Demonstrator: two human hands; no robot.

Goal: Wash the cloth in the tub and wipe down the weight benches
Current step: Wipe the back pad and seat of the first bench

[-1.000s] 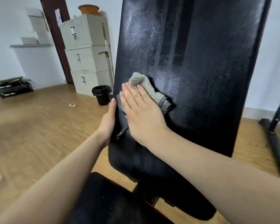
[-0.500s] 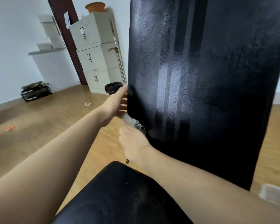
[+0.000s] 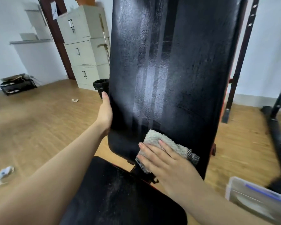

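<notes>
Two bare forearms are shown, entering from the 7 o'clock and 5 o'clock edges. No sleeve, glove, watch or ring is seen on the left hand (image 3: 105, 113) or the right hand (image 3: 166, 161). Short, unpainted fingernails are visible.

Backrest pad (image 3: 177, 70): black grained vinyl, glossy with wet streaks. Seat pad (image 3: 120, 195): black, matt, dust-speckled. Cloth (image 3: 167, 143): grey looped terry, rough, with checked woven edge. Floor (image 3: 39, 120): smooth wood-look planks. Cabinets (image 3: 83, 46): matt painted metal.
</notes>
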